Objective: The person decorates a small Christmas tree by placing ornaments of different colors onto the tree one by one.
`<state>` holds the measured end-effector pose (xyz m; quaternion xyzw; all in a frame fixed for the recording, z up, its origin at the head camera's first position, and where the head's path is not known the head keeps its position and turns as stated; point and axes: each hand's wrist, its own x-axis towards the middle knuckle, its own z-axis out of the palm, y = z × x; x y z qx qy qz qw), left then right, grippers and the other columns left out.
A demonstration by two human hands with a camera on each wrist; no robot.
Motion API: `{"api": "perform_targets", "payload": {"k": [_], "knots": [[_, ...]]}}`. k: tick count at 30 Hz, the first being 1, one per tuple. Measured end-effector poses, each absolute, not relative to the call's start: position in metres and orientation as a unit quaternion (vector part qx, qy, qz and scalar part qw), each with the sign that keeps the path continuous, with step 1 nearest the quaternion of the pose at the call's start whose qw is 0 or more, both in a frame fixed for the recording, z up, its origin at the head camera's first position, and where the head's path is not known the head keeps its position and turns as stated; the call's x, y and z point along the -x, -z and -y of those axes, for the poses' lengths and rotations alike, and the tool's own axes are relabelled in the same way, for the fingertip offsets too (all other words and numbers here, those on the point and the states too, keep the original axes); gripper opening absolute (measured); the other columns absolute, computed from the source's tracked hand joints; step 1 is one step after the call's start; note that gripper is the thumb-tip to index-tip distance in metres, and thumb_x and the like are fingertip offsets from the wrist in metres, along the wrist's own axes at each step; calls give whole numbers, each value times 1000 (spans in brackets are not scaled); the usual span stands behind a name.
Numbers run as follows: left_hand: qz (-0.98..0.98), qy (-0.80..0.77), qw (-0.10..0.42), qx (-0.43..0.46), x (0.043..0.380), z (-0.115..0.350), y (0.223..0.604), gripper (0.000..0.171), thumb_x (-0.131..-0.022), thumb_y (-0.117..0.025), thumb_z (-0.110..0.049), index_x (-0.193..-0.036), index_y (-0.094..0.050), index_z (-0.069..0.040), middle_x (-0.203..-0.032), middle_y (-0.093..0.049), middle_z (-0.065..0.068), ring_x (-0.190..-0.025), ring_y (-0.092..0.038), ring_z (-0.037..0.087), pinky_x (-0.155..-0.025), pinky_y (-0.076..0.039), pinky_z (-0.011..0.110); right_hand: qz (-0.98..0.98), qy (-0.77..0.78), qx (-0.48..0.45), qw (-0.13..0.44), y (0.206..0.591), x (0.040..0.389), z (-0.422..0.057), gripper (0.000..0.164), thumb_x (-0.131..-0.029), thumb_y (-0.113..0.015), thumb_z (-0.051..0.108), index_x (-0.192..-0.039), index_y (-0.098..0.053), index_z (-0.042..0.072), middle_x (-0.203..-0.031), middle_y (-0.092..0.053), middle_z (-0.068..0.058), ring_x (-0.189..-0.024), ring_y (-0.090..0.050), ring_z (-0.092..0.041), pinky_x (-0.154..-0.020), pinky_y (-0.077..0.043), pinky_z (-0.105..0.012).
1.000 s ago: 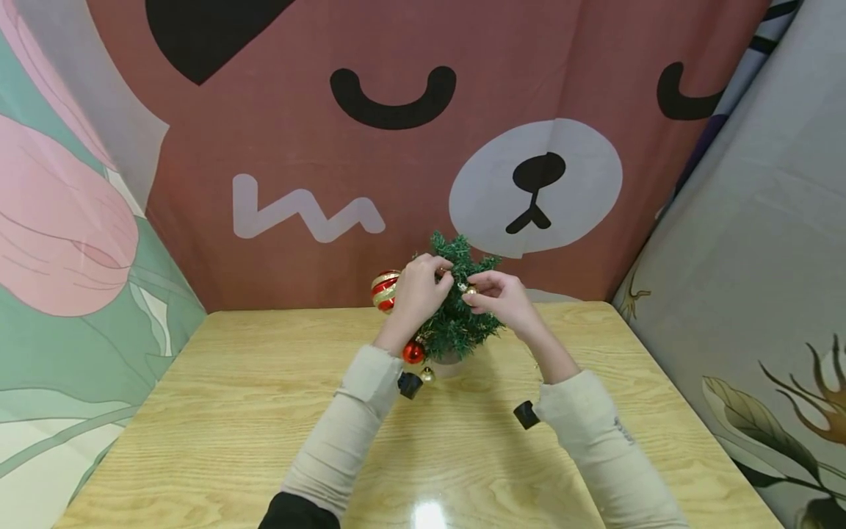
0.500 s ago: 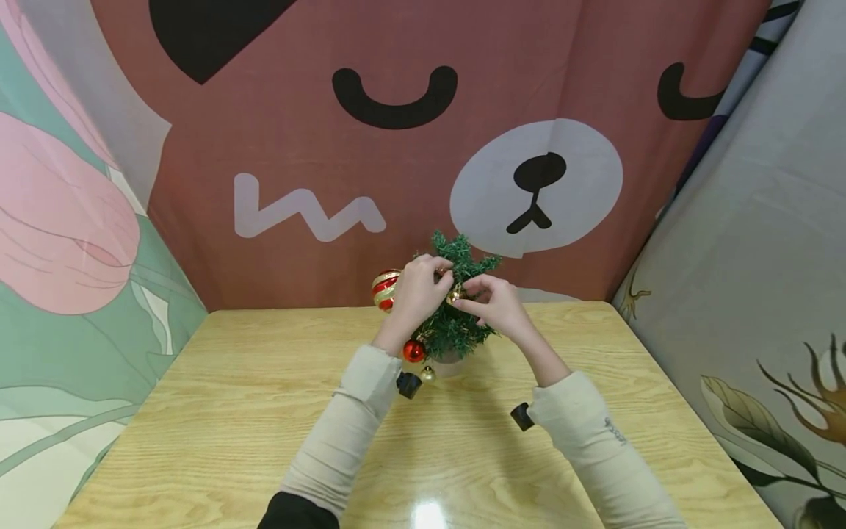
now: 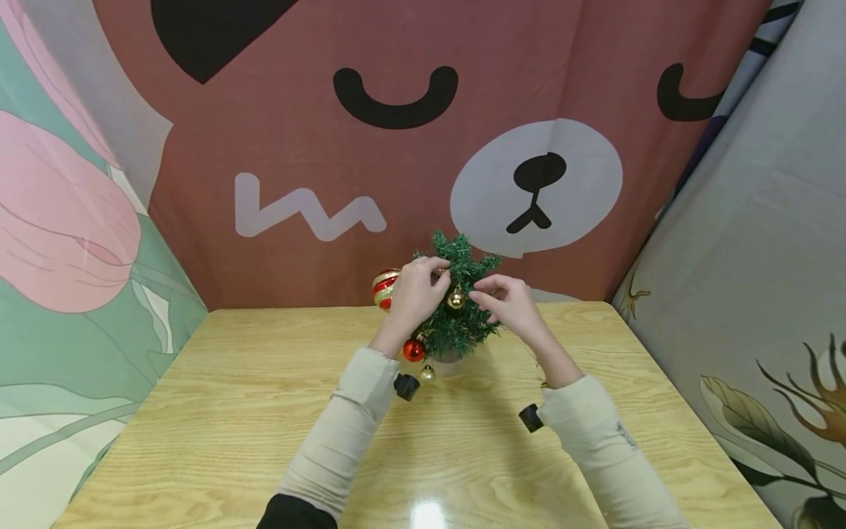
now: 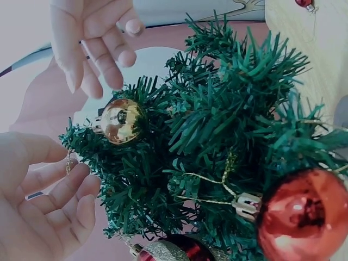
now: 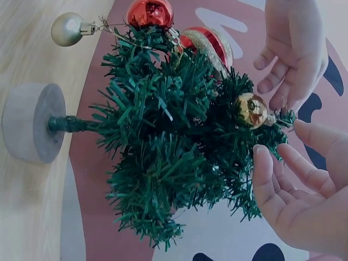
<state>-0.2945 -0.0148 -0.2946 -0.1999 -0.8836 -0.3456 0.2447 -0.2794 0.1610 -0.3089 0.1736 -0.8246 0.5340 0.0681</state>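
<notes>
A small artificial Christmas tree (image 3: 463,323) stands in a pale round base (image 5: 41,122). On its front hangs a shiny gold bauble (image 3: 456,297), cap towards my left hand (image 3: 415,294). In the left wrist view, the thumb and finger of that hand pinch a thin gold cord (image 4: 69,162) near the treetop. My right hand (image 3: 512,305) is just right of the gold bauble, thumb and fingers apart and nothing between them. A red bauble (image 3: 413,350), a red-and-gold striped bauble (image 3: 383,288) and a paler gold bauble (image 3: 428,373) hang on the left side.
The tree stands near the back edge of a wooden table (image 3: 264,411). Behind it hangs a printed bear curtain (image 3: 297,272). Black wrist cameras (image 3: 531,417) sit below both sleeves. In the left wrist view, another small red bauble (image 4: 305,3) lies on the table.
The right hand moved left with the gold bauble, let go of it and drew back right. The bauble now hangs at the tree's front. The left hand has hardly moved.
</notes>
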Motion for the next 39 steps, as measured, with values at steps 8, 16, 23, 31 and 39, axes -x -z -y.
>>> {"api": "perform_targets", "payload": {"k": [8, 16, 23, 31, 39], "knots": [[873, 360, 252, 211, 289, 18, 299, 20, -87, -56, -13, -103, -66, -6, -89, -63, 6, -43, -40, 12, -39, -32, 22, 816, -546, -177, 76, 314, 276, -172, 32, -87, -59, 15, -108, -57, -9, -91, -59, -22, -76, -58, -33, -53, -51, -29], [865, 378, 258, 205, 283, 22, 305, 19, -86, -57, -11, -102, -66, -6, -85, -62, 4, -52, -45, 11, -47, -37, 24, 804, -564, -170, 79, 318, 270, -183, 32, -88, -58, 15, -107, -56, -11, -93, -57, -28, -78, -58, -35, -54, -51, -27], [852, 398, 271, 204, 275, 25, 311, 22, -85, -57, -10, -106, -63, -3, -85, -62, 5, -64, -54, 12, -56, -44, 26, 797, -578, -148, 88, 326, 269, -196, 31, -87, -59, 17, -105, -58, -9, -96, -57, -27, -71, -59, -21, -56, -52, -31], [843, 406, 290, 202, 270, 25, 322, 21, -84, -59, -8, -104, -64, -1, -84, -63, 5, -66, -55, 13, -55, -44, 25, 793, -585, -137, 99, 335, 264, -209, 33, -88, -58, 18, -105, -57, -10, -91, -60, -17, -70, -59, -9, -57, -52, -31], [829, 423, 306, 200, 263, 24, 330, 19, -84, -58, -8, -101, -64, -1, -82, -62, 4, -65, -55, 12, -52, -42, 24, 790, -595, -111, 99, 342, 261, -221, 34, -88, -59, 19, -105, -57, -11, -79, -60, 6, -71, -60, -13, -57, -52, -30]]}}
